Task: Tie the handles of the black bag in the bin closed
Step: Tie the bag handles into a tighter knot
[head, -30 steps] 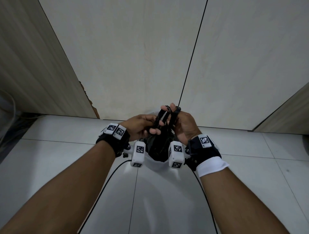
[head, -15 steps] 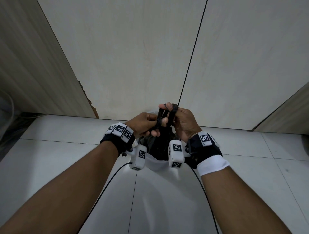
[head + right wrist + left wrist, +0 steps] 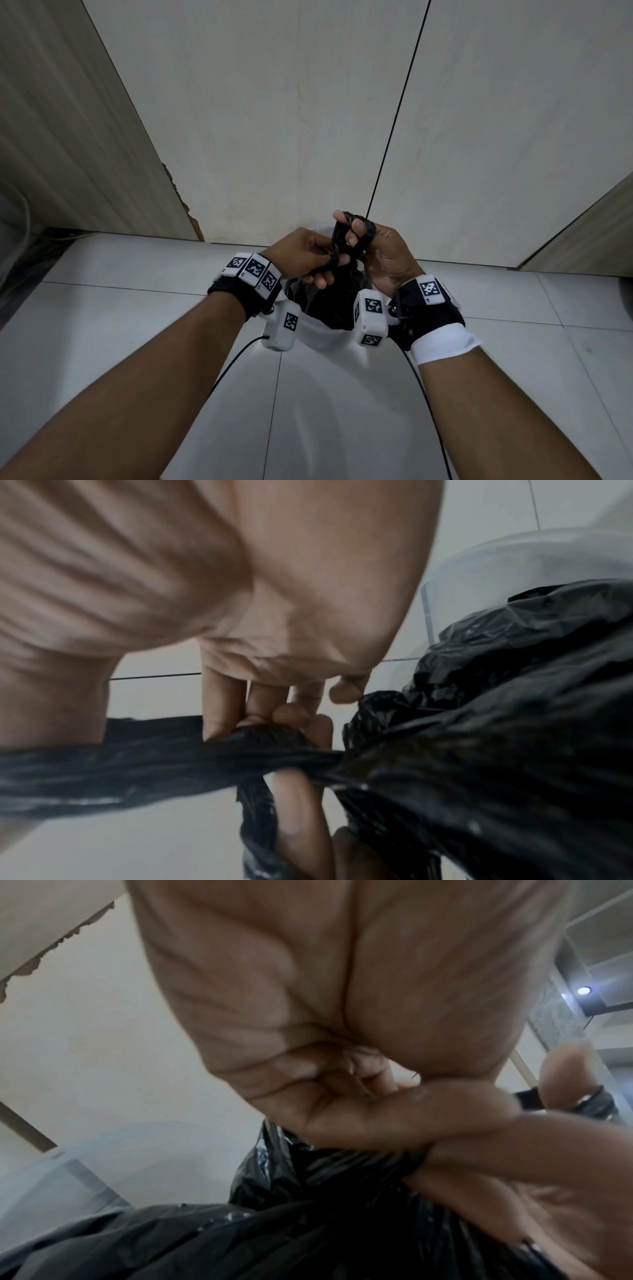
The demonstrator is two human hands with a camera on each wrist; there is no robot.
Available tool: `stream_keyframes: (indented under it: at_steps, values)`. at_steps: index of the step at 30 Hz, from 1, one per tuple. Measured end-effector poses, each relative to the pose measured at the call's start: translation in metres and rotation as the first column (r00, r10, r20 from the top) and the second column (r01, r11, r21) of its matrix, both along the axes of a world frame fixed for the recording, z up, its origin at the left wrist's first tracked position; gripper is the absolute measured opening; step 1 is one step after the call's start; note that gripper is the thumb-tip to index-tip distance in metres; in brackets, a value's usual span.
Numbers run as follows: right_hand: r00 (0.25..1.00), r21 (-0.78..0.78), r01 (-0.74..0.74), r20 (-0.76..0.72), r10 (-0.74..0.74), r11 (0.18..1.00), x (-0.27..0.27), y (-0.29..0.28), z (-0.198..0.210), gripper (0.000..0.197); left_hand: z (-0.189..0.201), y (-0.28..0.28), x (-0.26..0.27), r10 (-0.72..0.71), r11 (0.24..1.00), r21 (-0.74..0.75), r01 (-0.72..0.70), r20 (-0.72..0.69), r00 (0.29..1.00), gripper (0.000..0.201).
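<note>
A: Start at your left. What has your left hand (image 3: 301, 255) got?

B: From the head view, its fingers are curled round the twisted black handles (image 3: 337, 246), just above the black bag (image 3: 325, 301). The left wrist view adds what the head view hides: your fingers (image 3: 394, 1118) pressed down on the bunched neck of the bag (image 3: 308, 1231).

A: And the bag itself?

B: It sits in the white bin (image 3: 322, 337), on the tiled floor (image 3: 102, 308) near the far wall (image 3: 274, 120), between your two wrists.

A: The right side?

B: Your right hand (image 3: 383, 253) touches the left, with a handle loop wound over its raised fingertips. Only the right wrist view shows the strand (image 3: 103, 761) stretched taut across your palm, fingers (image 3: 222, 704) pinching it where it meets the crumpled plastic (image 3: 496, 723).
</note>
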State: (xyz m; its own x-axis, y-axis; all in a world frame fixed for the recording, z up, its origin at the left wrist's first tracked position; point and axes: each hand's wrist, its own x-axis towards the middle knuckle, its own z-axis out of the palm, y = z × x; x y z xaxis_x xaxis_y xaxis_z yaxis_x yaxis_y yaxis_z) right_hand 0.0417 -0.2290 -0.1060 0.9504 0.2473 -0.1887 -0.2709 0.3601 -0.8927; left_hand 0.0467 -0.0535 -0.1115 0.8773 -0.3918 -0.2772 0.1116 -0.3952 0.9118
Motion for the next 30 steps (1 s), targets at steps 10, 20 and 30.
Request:
stream_keyframes:
  at_steps: [10, 20, 30]
  values:
    - [0.998, 0.157, -0.064, 0.027, 0.061, 0.985, -0.014, 0.001, 0.021, 0.053, -0.002, -0.008, -0.006, 0.098, 0.987, -0.138, -0.085, 0.087, 0.991, 0.018]
    - [0.999, 0.181, 0.018, -0.044, -0.010, 0.983, -0.011, 0.003, 0.020, 0.043, -0.006, -0.016, -0.010, 0.366, 0.910, -0.275, -0.309, 0.188, 0.911, 0.017]
    - [0.997, 0.123, 0.060, -0.063, -0.052, 0.991, -0.008, 0.002, 0.016, 0.047, -0.002, -0.019, -0.016, 0.283, 0.956, -0.186, -0.227, 0.387, 0.877, 0.037]
